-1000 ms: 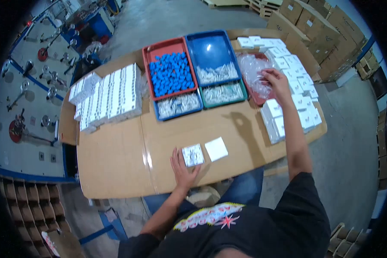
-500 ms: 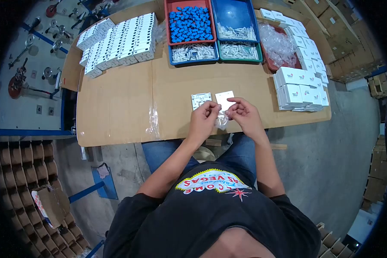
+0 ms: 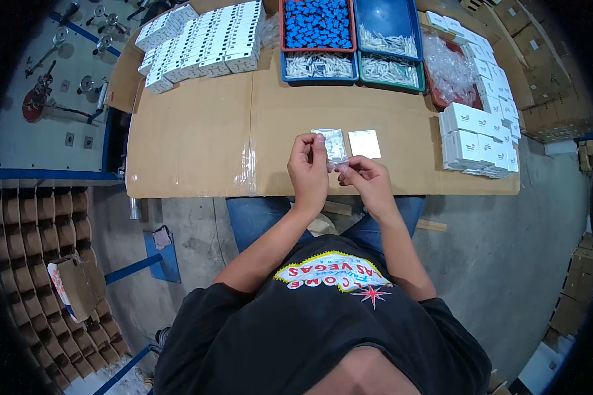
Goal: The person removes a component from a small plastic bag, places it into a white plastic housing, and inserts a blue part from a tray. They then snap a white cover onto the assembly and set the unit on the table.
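Note:
A small clear plastic bag (image 3: 337,164) is stretched between my two hands, close over the near edge of the cardboard-covered table. My left hand (image 3: 308,172) pinches it from the left, fingers pointing up and away from me. Thumb and forefinger of my right hand (image 3: 369,182) pinch its lower right end. Just beyond the bag lies a square white piece with grey detail (image 3: 331,140), partly overlapped by my left fingertips and the bag. To its right, a plain white square plate (image 3: 364,144) lies flat on the cardboard.
Trays of blue parts (image 3: 317,25) and white plugs (image 3: 317,66) stand at the back. Beside them, a red tray holds crumpled clear bags (image 3: 449,69). White boxes (image 3: 471,141) are stacked at right, and rows of white units (image 3: 211,43) at back left.
The view has shifted, so the table appears further right and higher. My hands have turned the bag and brought it over the grey-detailed square's near edge, away from the plain plate.

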The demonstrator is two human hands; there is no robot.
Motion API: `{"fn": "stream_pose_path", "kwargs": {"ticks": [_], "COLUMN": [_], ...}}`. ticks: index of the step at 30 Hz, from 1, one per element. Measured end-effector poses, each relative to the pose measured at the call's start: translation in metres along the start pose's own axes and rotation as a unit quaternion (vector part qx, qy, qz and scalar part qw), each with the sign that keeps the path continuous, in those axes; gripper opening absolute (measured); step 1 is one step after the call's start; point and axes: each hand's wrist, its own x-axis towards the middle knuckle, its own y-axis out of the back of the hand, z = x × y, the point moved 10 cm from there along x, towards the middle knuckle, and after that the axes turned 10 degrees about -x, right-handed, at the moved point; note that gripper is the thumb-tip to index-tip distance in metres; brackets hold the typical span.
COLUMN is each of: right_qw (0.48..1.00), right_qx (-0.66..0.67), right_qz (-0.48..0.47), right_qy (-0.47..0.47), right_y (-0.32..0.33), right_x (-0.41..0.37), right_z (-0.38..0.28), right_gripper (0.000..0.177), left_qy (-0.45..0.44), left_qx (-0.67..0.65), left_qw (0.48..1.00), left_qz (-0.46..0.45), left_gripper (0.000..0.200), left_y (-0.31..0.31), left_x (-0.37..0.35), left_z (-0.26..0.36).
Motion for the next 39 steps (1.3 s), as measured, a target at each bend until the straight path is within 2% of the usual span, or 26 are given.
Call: {"fn": "stream_pose_path", "kwargs": {"ticks": [3, 5, 6, 8, 9, 11, 12, 14, 16, 18, 21, 23, 25, 26, 27, 29, 34, 39], "right_qw": [0.999, 0.998, 0.998, 0.99, 0.99, 0.983, 0.984, 0.971, 0.971, 0.969, 0.951, 0.908, 0.891, 0.87, 0.87, 0.889, 0.938, 0.956], "right_qx": [0.018, 0.012, 0.012, -0.089, -0.088, -0.142, -0.142, -0.195, -0.198, -0.203, -0.257, -0.352, -0.387, -0.419, -0.419, -0.371, -0.263, -0.208], "right_qz": [0.033, 0.051, 0.054, 0.095, 0.097, 0.103, 0.102, 0.1, 0.086, 0.073, 0.083, 0.109, 0.137, 0.166, 0.165, 0.207, 0.184, 0.182], "right_qy": [0.004, 0.018, 0.017, 0.048, 0.047, 0.047, 0.043, 0.095, 0.105, 0.118, 0.151, 0.198, 0.196, 0.199, 0.201, 0.173, 0.131, 0.096], "right_y": [0.005, 0.01, 0.012, 0.024, 0.027, 0.031, 0.031, 0.026, 0.023, 0.02, 0.02, 0.018, 0.019, 0.02, 0.016, 0.017, 0.014, 0.019], "right_x": [-0.002, -0.002, -0.002, -0.002, -0.002, -0.002, -0.003, -0.006, -0.005, -0.003, -0.004, -0.009, -0.01, -0.011, -0.011, -0.013, -0.003, 0.002], "right_z": [-0.003, -0.007, -0.006, -0.013, -0.013, -0.013, -0.014, -0.032, -0.032, -0.036, -0.051, -0.066, -0.068, -0.072, -0.073, -0.072, -0.045, -0.033], "right_gripper": [0.015, 0.012, 0.012, 0.01, 0.01, 0.01, 0.01, 0.011, 0.011, 0.011, 0.011, 0.012, 0.012, 0.013, 0.013, 0.014, 0.018, 0.018], "left_qy": [0.053, 0.001, 0.003, -0.107, -0.105, -0.239, -0.236, -0.277, -0.256, -0.188, -0.156, -0.139, -0.121, -0.1, -0.082, -0.083, -0.045, -0.138], "left_qx": [-0.027, -0.006, -0.006, 0.128, 0.128, 0.255, 0.256, 0.316, 0.34, 0.312, 0.315, 0.296, 0.276, 0.251, 0.224, 0.213, 0.188, 0.183], "left_qw": [0.998, 1.0, 1.0, 0.986, 0.986, 0.932, 0.933, 0.874, 0.87, 0.893, 0.899, 0.911, 0.922, 0.941, 0.958, 0.961, 0.974, 0.962], "left_qz": [-0.011, 0.017, 0.014, 0.032, 0.03, -0.092, -0.091, -0.243, -0.248, -0.263, -0.263, -0.253, -0.242, -0.203, -0.162, -0.153, -0.114, -0.149], "left_gripper": [0.018, 0.019, 0.019, 0.024, 0.024, 0.025, 0.025, 0.022, 0.021, 0.02, 0.017, 0.015, 0.014, 0.013, 0.012, 0.011, 0.009, 0.008], "left_y": [0.0, 0.001, 0.0, 0.004, 0.008, -0.012, -0.008, -0.034, -0.034, -0.028, -0.025, -0.023, -0.023, -0.019, -0.013, -0.014, -0.006, -0.013], "left_x": [-0.001, 0.0, -0.002, -0.007, -0.006, -0.016, -0.016, -0.03, -0.029, -0.023, -0.02, -0.017, -0.02, -0.018, -0.017, -0.02, -0.022, -0.025], "left_z": [-0.011, 0.0, 0.002, 0.034, 0.037, 0.064, 0.068, 0.07, 0.063, 0.044, 0.033, 0.028, 0.024, 0.024, 0.024, 0.021, 0.01, 0.02]}}
